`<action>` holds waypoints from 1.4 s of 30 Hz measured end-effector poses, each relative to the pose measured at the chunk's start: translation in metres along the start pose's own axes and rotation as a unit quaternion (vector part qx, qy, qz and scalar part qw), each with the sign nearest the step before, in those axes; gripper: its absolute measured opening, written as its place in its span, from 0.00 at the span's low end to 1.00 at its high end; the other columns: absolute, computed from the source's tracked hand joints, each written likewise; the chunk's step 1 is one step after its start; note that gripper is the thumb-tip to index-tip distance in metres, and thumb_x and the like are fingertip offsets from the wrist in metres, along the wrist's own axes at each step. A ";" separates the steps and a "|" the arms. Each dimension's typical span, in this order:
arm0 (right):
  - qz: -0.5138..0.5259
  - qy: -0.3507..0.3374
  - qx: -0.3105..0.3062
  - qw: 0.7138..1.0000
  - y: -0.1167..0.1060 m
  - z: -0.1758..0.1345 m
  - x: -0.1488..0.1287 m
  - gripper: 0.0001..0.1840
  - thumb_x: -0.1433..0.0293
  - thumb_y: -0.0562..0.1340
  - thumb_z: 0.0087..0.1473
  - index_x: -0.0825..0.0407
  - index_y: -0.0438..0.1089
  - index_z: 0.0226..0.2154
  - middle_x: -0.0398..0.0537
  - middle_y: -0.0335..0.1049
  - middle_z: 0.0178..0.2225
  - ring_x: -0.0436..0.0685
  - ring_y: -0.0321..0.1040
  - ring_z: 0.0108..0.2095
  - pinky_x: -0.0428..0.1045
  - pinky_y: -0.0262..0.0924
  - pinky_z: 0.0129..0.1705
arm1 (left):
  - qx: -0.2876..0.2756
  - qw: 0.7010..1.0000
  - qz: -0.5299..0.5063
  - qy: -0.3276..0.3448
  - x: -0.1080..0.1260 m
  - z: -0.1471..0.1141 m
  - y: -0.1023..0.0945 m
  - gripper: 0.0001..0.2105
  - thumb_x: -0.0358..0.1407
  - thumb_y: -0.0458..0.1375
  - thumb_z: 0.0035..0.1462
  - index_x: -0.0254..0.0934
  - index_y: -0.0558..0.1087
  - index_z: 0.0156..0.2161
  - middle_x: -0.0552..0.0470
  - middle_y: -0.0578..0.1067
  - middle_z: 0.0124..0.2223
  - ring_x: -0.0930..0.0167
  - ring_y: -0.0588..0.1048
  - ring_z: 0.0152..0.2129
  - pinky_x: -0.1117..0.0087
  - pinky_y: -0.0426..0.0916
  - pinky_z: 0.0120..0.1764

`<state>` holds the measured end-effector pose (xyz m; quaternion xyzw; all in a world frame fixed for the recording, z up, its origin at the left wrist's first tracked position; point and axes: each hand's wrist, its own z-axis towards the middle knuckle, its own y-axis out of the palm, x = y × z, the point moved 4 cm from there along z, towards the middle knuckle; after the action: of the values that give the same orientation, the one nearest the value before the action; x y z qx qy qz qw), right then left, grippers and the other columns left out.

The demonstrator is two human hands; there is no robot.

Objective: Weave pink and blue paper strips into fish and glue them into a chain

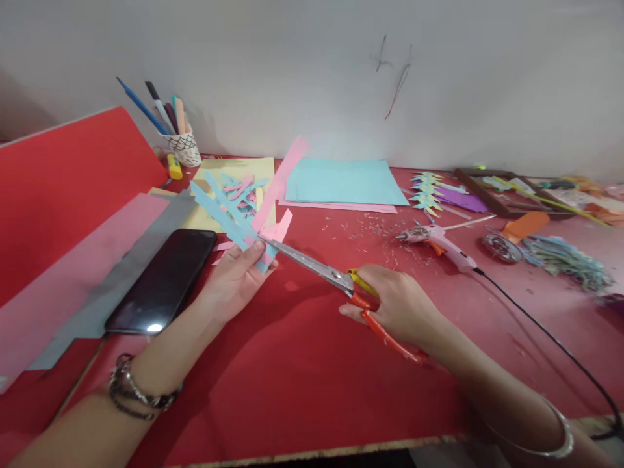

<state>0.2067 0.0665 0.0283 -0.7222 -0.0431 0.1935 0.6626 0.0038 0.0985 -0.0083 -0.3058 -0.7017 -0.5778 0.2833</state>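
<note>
My left hand (236, 278) pinches a bundle of blue and pink paper strips (238, 218) that fan up and away from it over the red table (273, 377). My right hand (397, 305) grips orange-handled scissors (336, 279). Their steel blades point left, and the tips reach the paper bundle just above my left fingers. The blades look nearly closed.
A black phone (163, 279) lies left of my left hand on grey and pink sheets. A cup of pens (182, 146) stands at the back. Blue and pink sheets (344, 182), a pink glue gun (439, 240) with cord, and paper scraps sit right.
</note>
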 end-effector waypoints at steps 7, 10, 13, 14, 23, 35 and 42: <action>0.002 -0.002 -0.010 1.000 -0.001 -0.001 -0.002 0.22 0.48 0.56 0.45 0.51 0.60 0.23 0.41 0.58 0.21 0.47 0.51 0.19 0.43 0.40 0.22 | -0.018 1.000 -0.013 -0.002 -0.001 0.001 -0.001 0.10 0.29 0.67 0.37 0.36 0.68 0.22 0.62 0.71 0.21 0.80 0.68 0.17 0.77 0.68 0.26; 0.007 -0.004 -0.021 1.000 -0.001 -0.002 -0.002 0.22 0.49 0.55 0.46 0.51 0.58 0.22 0.41 0.59 0.21 0.47 0.50 0.20 0.43 0.39 0.22 | -0.016 1.000 -0.016 -0.003 -0.001 0.001 -0.002 0.12 0.30 0.68 0.33 0.36 0.68 0.23 0.61 0.72 0.22 0.81 0.68 0.17 0.77 0.69 0.26; 0.009 -0.005 -0.027 1.000 -0.001 -0.002 -0.002 0.22 0.50 0.54 0.47 0.51 0.55 0.21 0.40 0.57 0.20 0.46 0.47 0.19 0.43 0.38 0.22 | -0.012 1.000 -0.013 -0.006 -0.002 0.001 -0.003 0.12 0.30 0.68 0.33 0.35 0.68 0.22 0.61 0.72 0.23 0.81 0.67 0.17 0.76 0.69 0.26; 0.010 -0.007 -0.026 1.000 -0.001 -0.002 -0.002 0.22 0.50 0.54 0.47 0.51 0.54 0.20 0.40 0.56 0.20 0.46 0.46 0.19 0.43 0.38 0.22 | -0.011 1.000 -0.013 -0.007 -0.002 0.001 -0.003 0.11 0.30 0.68 0.33 0.35 0.69 0.22 0.61 0.72 0.23 0.81 0.67 0.17 0.76 0.69 0.26; 0.048 -0.007 -0.016 0.999 -0.001 0.001 0.004 0.24 0.49 0.53 0.46 0.51 0.49 0.18 0.38 0.51 0.18 0.46 0.44 0.18 0.44 0.37 0.22 | -0.001 1.000 -0.011 -0.009 0.001 0.000 -0.002 0.09 0.29 0.66 0.37 0.36 0.68 0.20 0.62 0.70 0.19 0.80 0.69 0.16 0.77 0.69 0.25; 0.178 0.037 0.111 0.977 -0.005 0.005 0.024 0.23 0.52 0.53 0.45 0.50 0.44 0.16 0.36 0.43 0.16 0.45 0.41 0.18 0.44 0.36 0.21 | 0.031 0.999 0.008 0.018 0.015 0.002 0.000 0.10 0.24 0.60 0.44 0.34 0.66 0.18 0.63 0.63 0.14 0.84 0.57 0.09 0.82 0.63 0.17; 0.213 0.013 0.197 0.957 -0.015 0.004 0.025 0.19 0.54 0.49 0.48 0.49 0.44 0.18 0.36 0.43 0.17 0.46 0.42 0.18 0.44 0.37 0.20 | 0.106 0.990 0.096 0.008 0.022 0.004 -0.004 0.07 0.27 0.59 0.46 0.35 0.69 0.19 0.59 0.65 0.15 0.81 0.60 0.11 0.80 0.62 0.17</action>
<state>0.2311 0.0796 0.0369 -0.5724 0.1592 0.3259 0.7354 -0.0135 0.1041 0.0051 -0.3355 -0.7243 -0.4725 0.3736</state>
